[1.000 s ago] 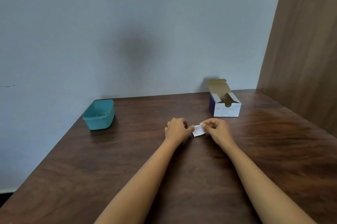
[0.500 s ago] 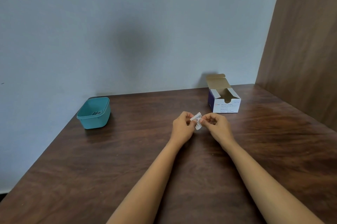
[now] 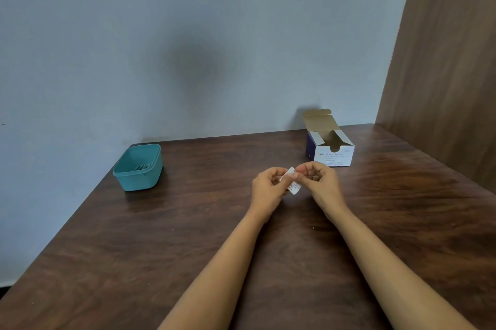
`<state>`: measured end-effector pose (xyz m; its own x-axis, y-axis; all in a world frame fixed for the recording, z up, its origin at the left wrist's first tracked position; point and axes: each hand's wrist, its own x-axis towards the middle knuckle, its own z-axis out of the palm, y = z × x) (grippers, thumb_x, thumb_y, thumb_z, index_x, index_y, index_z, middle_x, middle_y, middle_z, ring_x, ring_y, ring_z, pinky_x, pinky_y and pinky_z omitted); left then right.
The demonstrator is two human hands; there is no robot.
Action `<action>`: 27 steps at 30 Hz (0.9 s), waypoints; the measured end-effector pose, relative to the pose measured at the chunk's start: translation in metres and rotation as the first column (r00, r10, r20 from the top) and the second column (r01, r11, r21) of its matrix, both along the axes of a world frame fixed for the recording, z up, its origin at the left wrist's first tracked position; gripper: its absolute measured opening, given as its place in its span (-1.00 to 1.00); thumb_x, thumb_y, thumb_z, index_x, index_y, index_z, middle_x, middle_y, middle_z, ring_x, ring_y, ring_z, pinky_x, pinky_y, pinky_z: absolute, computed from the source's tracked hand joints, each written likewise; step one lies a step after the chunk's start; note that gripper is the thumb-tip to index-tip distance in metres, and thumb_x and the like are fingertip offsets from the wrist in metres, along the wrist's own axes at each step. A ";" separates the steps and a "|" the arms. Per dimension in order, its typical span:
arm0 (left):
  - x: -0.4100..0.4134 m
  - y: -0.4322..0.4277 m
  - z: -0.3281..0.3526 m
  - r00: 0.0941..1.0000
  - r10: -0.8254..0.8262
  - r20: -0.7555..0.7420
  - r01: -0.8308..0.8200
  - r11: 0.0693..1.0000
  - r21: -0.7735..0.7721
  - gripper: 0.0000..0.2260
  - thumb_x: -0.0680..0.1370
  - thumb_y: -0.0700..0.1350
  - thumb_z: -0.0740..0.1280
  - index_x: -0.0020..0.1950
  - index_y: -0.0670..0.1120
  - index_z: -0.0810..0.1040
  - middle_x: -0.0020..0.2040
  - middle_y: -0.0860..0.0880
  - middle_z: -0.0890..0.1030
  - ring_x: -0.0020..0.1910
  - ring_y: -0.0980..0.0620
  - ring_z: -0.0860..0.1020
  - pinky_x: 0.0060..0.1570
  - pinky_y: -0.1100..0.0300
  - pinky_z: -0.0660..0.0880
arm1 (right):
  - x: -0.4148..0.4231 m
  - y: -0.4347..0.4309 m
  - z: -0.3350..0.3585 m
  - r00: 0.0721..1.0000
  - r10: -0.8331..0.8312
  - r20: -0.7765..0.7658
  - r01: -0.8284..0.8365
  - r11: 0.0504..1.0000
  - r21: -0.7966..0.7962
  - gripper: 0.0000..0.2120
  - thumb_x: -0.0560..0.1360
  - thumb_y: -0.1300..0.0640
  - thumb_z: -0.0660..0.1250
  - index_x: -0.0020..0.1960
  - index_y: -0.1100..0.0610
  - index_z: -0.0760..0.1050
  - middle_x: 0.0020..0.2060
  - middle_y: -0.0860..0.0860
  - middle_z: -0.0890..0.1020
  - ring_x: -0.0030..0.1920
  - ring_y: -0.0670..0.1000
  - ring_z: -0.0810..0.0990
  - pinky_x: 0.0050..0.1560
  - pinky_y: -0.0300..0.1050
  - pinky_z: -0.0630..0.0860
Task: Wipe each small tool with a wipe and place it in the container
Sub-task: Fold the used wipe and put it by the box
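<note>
Both hands are up over the middle of the bench [image 3: 188, 235], forearms coming in from the bottom edge.

- Left hand [image 3: 268, 187]: fingers curled, thumb and fingertips pinching the left side of the wipe packet [image 3: 294, 188].
- Right hand [image 3: 323, 184]: fingers curled, thumb and forefinger pinching the packet's upper edge.
- So both hands are closed on the same packet, 1 grip per side, and the hands nearly meet at the pinch.
- Wipe packet: small white sachet with faint print, tilted, lower corner hanging free below the fingers. It is held off the bench surface. Can't tell whether it is torn open.
- Teal container [image 3: 138, 168]: open-topped rectangular tub at the far left of the bench, near the wall [image 3: 188, 34], well apart from the hands. A few dark thin items [image 3: 142, 167] lie in its bottom; too small to say what they are.
- Swab box [image 3: 332, 154]: white and purple carton marked "Alcohol Swabs", top flap standing open, at the far right of the bench just beyond the right hand. Contents not visible from this angle.
- Wood panel [image 3: 442, 61] runs along the bench's right side.

No loose tool visible in either hand or on the bench surface.
</note>
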<state>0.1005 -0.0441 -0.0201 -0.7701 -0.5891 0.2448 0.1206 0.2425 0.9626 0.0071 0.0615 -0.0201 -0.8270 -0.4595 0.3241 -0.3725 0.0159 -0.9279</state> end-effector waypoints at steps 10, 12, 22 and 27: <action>0.004 -0.001 0.001 0.998 0.019 -0.068 -0.010 0.992 0.126 -0.87 0.54 -0.14 0.37 0.06 -0.13 0.62 -0.12 -0.12 0.69 -0.16 0.05 0.66 -0.21 0.23 0.60 | 0.012 0.000 0.009 0.972 0.086 0.218 -0.082 0.996 -0.031 -0.80 0.38 0.24 0.51 -0.01 0.14 0.61 -0.15 0.07 0.70 -0.12 0.02 0.68 -0.16 -0.15 0.59; 0.004 -0.001 0.002 0.998 0.001 -0.065 0.010 0.986 0.168 -0.86 0.54 -0.16 0.38 0.08 -0.13 0.61 -0.12 -0.14 0.69 -0.15 0.02 0.67 -0.18 0.18 0.63 | 0.013 0.000 0.010 0.987 0.033 0.156 -0.031 0.999 -0.015 -0.82 0.37 0.26 0.51 -0.07 0.10 0.62 -0.18 0.05 0.69 -0.14 -0.01 0.67 -0.18 -0.17 0.58; 0.006 -0.001 0.012 0.996 -0.068 -0.060 0.086 0.912 0.401 -0.85 0.56 -0.23 0.35 0.10 -0.11 0.64 -0.10 -0.16 0.69 -0.16 -0.01 0.67 -0.17 0.19 0.63 | 0.020 0.003 0.013 0.961 -0.035 -0.275 0.057 0.996 0.073 -0.84 0.39 0.34 0.45 -0.17 0.09 0.67 -0.31 -0.13 0.64 -0.25 -0.27 0.60 -0.22 -0.49 0.46; 0.008 -0.003 0.014 0.994 -0.092 -0.059 0.109 0.884 0.454 -0.85 0.56 -0.27 0.32 0.05 -0.10 0.64 -0.10 -0.16 0.69 -0.13 -0.02 0.66 -0.15 0.18 0.64 | 0.020 0.003 0.015 0.933 -0.019 -0.359 0.054 0.995 0.087 -0.84 0.41 0.36 0.43 -0.12 0.15 0.69 -0.27 -0.08 0.65 -0.22 -0.26 0.60 -0.17 -0.47 0.48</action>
